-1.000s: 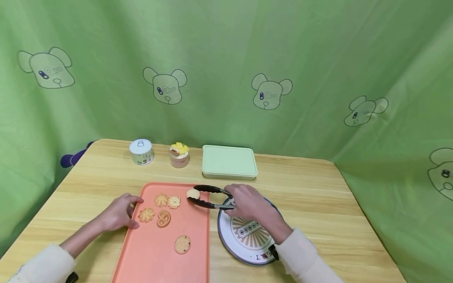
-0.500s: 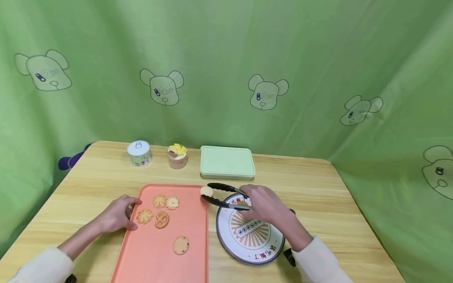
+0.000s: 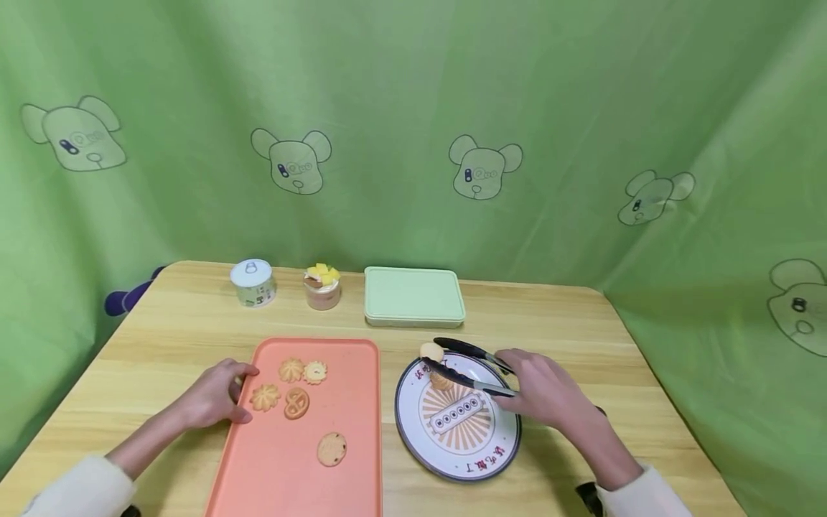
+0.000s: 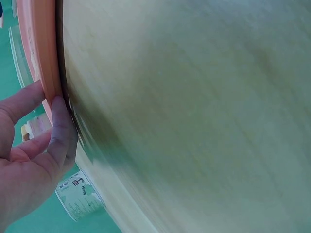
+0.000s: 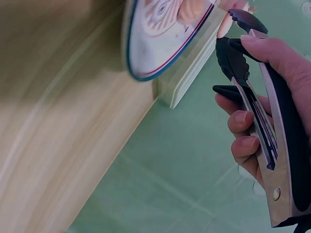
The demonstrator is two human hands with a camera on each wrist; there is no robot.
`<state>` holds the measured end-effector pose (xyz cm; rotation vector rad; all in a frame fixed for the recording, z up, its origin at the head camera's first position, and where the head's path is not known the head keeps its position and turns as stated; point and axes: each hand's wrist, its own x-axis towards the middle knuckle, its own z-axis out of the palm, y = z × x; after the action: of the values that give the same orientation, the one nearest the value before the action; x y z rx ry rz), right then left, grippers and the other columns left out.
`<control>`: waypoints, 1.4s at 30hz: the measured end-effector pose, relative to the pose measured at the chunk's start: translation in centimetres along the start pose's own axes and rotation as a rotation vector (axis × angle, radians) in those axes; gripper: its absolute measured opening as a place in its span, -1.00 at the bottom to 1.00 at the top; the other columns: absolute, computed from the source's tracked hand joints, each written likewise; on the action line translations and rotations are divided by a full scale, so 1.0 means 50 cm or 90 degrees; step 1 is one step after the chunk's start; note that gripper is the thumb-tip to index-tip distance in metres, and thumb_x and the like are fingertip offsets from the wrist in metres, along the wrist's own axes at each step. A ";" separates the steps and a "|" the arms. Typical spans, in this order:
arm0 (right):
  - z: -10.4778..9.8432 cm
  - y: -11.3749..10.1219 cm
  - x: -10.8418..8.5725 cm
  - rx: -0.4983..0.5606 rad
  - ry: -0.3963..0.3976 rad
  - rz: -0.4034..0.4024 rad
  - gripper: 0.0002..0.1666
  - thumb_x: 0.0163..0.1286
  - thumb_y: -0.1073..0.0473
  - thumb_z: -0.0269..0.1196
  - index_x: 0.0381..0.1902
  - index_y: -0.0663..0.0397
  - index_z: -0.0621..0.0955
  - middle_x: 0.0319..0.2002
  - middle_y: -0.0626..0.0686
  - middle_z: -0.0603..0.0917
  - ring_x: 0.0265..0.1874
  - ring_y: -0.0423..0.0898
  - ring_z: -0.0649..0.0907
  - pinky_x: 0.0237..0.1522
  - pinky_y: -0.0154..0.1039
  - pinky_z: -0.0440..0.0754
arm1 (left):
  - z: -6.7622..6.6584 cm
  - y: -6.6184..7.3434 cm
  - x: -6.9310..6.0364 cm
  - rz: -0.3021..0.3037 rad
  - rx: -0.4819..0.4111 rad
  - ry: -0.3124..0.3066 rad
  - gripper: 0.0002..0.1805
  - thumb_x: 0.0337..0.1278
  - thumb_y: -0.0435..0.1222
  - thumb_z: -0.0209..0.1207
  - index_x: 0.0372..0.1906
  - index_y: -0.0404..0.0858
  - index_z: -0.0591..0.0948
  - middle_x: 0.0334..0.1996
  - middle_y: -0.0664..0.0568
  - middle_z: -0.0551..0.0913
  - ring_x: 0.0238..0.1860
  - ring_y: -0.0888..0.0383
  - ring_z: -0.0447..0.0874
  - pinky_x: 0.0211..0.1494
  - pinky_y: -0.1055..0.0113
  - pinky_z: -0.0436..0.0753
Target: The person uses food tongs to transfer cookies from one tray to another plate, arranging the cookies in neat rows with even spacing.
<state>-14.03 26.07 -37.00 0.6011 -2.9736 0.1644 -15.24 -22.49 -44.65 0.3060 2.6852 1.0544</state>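
Note:
My right hand grips black-tipped metal tongs, its thumb on one arm and curled fingers on the other. Between the tong tips a small round cookie is pinched, over the far left part of the patterned round plate. Another cookie lies on that plate, partly behind the tongs. At the left, my left hand holds the rim of the pink tray between thumb and fingers. On the tray lie flower-shaped cookies, a pretzel-shaped cookie and a round speckled cookie.
Along the back of the wooden table stand a ring-pull can, a dessert cup topped with yellow pieces, and a pale green lidded box. A green curtain hangs behind and beside the table.
The tongs in my right hand have carried the small round cookie rightward, from the tray's far right corner to over the plate. My left hand has stayed on the tray's left rim.

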 end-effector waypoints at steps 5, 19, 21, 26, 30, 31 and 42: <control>-0.010 0.022 -0.022 0.003 0.005 0.017 -0.23 -0.12 0.00 0.50 0.03 0.30 0.56 -0.09 0.25 0.68 -0.20 0.17 0.68 -0.15 0.04 0.64 | 0.002 0.000 -0.002 -0.004 -0.002 0.000 -0.19 -0.49 -0.47 0.49 0.11 -0.57 0.44 -0.18 -0.21 0.47 -0.35 0.14 0.55 -0.39 0.41 0.56; -0.001 0.065 -0.073 -0.004 -0.007 0.037 -0.26 -0.19 0.04 0.52 -0.01 0.26 0.58 -0.20 0.19 0.71 -0.36 0.08 0.68 -0.30 -0.01 0.65 | -0.003 0.003 -0.001 -0.002 -0.001 -0.005 -0.18 -0.49 -0.47 0.49 0.11 -0.59 0.43 -0.15 -0.25 0.47 -0.35 0.13 0.57 -0.39 0.40 0.57; 0.002 0.067 -0.076 -0.003 -0.010 0.039 -0.26 -0.19 0.05 0.52 -0.01 0.25 0.58 -0.20 0.18 0.71 -0.36 0.07 0.68 -0.31 -0.03 0.66 | -0.003 0.002 -0.001 -0.002 -0.001 -0.003 -0.18 -0.49 -0.47 0.49 0.11 -0.58 0.43 -0.15 -0.24 0.47 -0.35 0.13 0.57 -0.39 0.40 0.57; 0.013 0.068 -0.083 0.004 -0.019 0.046 -0.23 -0.23 0.06 0.53 0.01 0.23 0.58 -0.11 0.21 0.69 -0.27 0.13 0.69 -0.21 0.03 0.66 | -0.001 0.000 -0.002 -0.006 -0.004 -0.003 -0.18 -0.49 -0.47 0.49 0.11 -0.57 0.44 -0.15 -0.24 0.47 -0.33 0.13 0.57 -0.39 0.41 0.57; 0.015 0.066 -0.084 0.007 -0.023 0.054 -0.20 -0.25 0.05 0.53 0.03 0.22 0.58 -0.06 0.22 0.68 -0.20 0.17 0.68 -0.15 0.07 0.64 | 0.000 -0.001 -0.001 -0.005 -0.010 -0.004 -0.18 -0.49 -0.48 0.49 0.11 -0.58 0.43 -0.16 -0.24 0.47 -0.33 0.12 0.57 -0.39 0.40 0.58; 0.013 0.066 -0.083 0.006 -0.023 0.055 -0.19 -0.25 0.05 0.53 0.04 0.22 0.58 -0.06 0.22 0.68 -0.19 0.17 0.68 -0.15 0.07 0.64 | 0.000 0.000 -0.001 -0.008 -0.012 -0.003 -0.18 -0.49 -0.48 0.49 0.11 -0.57 0.43 -0.16 -0.23 0.47 -0.33 0.12 0.57 -0.39 0.41 0.58; -0.015 0.046 -0.047 -0.001 -0.019 0.043 -0.12 -0.22 -0.06 0.53 0.08 0.24 0.55 -0.05 0.23 0.67 -0.19 0.19 0.68 -0.15 0.08 0.63 | -0.001 0.003 -0.002 -0.002 -0.002 -0.002 -0.18 -0.49 -0.48 0.50 0.11 -0.58 0.43 -0.18 -0.22 0.47 -0.33 0.12 0.57 -0.39 0.40 0.57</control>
<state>-12.69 29.16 -36.74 0.5072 -3.0246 0.1604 -15.15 -22.42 -44.49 0.3015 2.6796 1.0567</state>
